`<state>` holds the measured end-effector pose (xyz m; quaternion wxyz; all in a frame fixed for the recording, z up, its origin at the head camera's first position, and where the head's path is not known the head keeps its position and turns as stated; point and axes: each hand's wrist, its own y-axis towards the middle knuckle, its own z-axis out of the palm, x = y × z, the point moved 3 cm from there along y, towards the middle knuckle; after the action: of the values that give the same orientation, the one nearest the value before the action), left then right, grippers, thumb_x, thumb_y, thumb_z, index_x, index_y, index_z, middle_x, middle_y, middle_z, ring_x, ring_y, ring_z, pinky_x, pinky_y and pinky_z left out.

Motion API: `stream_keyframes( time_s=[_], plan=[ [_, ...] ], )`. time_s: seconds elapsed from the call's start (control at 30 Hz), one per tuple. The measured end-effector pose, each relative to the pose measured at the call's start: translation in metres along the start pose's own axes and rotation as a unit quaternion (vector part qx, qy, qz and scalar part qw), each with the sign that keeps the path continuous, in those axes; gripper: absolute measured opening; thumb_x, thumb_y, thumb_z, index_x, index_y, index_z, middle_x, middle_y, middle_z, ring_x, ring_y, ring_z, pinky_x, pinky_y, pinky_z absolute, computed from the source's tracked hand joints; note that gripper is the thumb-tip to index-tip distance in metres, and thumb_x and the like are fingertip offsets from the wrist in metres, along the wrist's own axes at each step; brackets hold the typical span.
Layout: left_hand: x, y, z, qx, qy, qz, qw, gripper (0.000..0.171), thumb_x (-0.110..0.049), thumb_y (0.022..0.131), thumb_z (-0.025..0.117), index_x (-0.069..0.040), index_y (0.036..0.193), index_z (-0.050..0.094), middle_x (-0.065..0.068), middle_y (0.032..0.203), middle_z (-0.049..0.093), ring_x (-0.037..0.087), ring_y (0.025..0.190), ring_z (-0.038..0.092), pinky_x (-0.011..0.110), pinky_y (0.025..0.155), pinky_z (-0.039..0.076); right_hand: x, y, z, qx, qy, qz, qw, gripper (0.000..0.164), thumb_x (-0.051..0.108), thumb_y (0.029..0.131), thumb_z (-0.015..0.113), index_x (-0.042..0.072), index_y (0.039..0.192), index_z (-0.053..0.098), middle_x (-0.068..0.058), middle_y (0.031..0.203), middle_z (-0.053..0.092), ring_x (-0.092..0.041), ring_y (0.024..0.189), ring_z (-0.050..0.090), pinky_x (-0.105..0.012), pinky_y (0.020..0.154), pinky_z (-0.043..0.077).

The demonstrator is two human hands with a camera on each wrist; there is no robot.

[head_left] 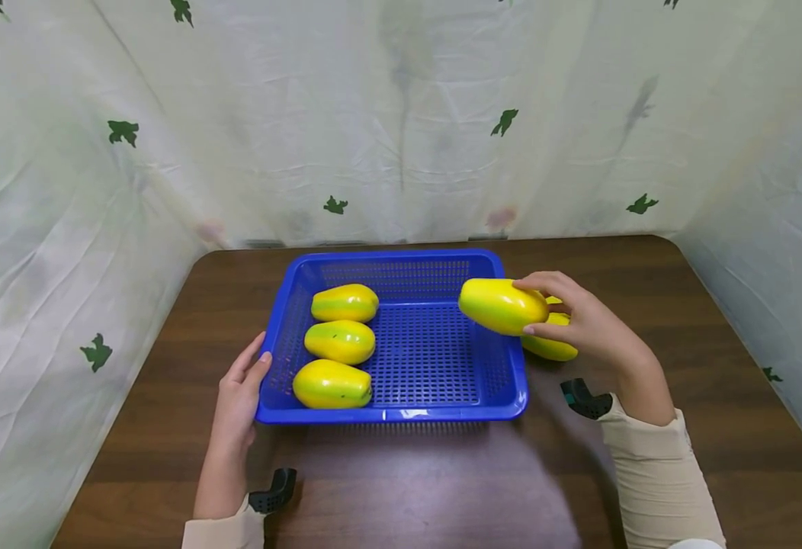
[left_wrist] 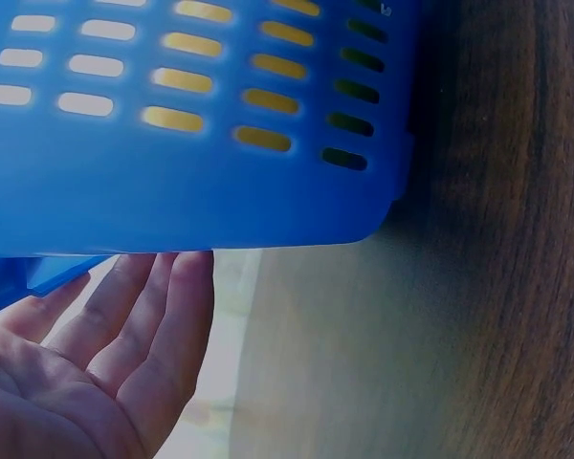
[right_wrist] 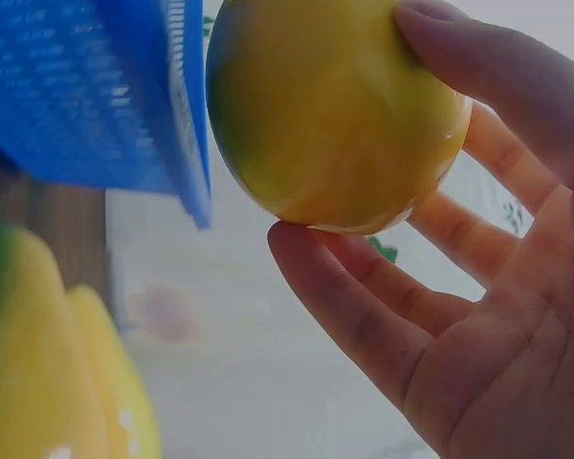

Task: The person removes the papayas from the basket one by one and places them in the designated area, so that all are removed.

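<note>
- Your left hand gripped the left rim of the blue basket, thumb over the edge and fingers against the outer wall.
- At that wrist sat a black bracket, near the basket's front.
- Inside the basket, along its left side, you had three yellow-green fruits lying crosswise: a far fruit, a middle fruit and a near fruit. Mesh floor showed to their right.
- The held fruit hung over the basket's right rim — that blue edge stood just below it.
- Your right hand pinched its right end between thumb and fingertips.
- Just outside the right wall lay two more fruits, side by side, partly hidden by the held fruit and your hand.
- The tabletop was dark brown wood grain, glossy towards you.
- Around it hung a pale curtain — creased, with scattered green leaf shapes.
</note>
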<state>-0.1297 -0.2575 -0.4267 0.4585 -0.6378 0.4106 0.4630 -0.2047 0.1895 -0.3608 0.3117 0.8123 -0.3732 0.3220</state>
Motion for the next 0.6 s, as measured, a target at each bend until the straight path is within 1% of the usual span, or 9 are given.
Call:
stream_keyframes(
  time_s=[0.1,0.23,0.37,0.6],
  plan=[
    [0.000,0.000,0.000,0.001,0.000,0.001,1.0000,0.055,-0.044,0.090,0.046,-0.027,0.140,0.032,0.015,0.135,0.037,0.011,0.090,0.058,0.026,0.072,0.050,-0.005,-0.010,-0.003,-0.006,-0.005,0.003,1.000,0.056,0.004,0.076,0.071,0.007,0.127,0.048,-0.006,0.126,0.042,-0.015,0.106,0.042,-0.030,0.083,0.045],
    [0.000,0.001,0.000,0.000,0.005,0.003,1.0000,0.055,-0.045,0.090,0.045,-0.028,0.140,0.032,0.015,0.135,0.037,0.011,0.090,0.058,0.026,0.072,0.050,-0.008,-0.023,-0.006,-0.020,0.000,-0.003,1.000,0.057,-0.001,0.074,0.071,0.006,0.126,0.048,-0.007,0.124,0.042,-0.011,0.102,0.043,-0.017,0.082,0.042],
    [-0.001,0.001,0.001,0.002,0.008,0.003,1.0000,0.055,-0.046,0.090,0.045,-0.028,0.140,0.033,0.015,0.133,0.038,0.012,0.089,0.058,0.026,0.072,0.050,-0.010,-0.039,-0.010,-0.034,0.002,0.004,0.999,0.059,-0.005,0.072,0.071,0.005,0.125,0.048,-0.007,0.121,0.042,-0.009,0.102,0.044,-0.012,0.084,0.039],
    [0.000,0.002,0.001,-0.001,0.011,0.010,0.9999,0.054,-0.045,0.090,0.045,-0.027,0.140,0.033,0.015,0.133,0.038,0.011,0.090,0.057,0.025,0.072,0.050,-0.020,-0.068,-0.016,-0.049,-0.021,0.046,0.998,0.060,-0.004,0.071,0.072,0.006,0.125,0.048,-0.005,0.122,0.041,-0.006,0.106,0.040,-0.008,0.085,0.035]
  ],
)
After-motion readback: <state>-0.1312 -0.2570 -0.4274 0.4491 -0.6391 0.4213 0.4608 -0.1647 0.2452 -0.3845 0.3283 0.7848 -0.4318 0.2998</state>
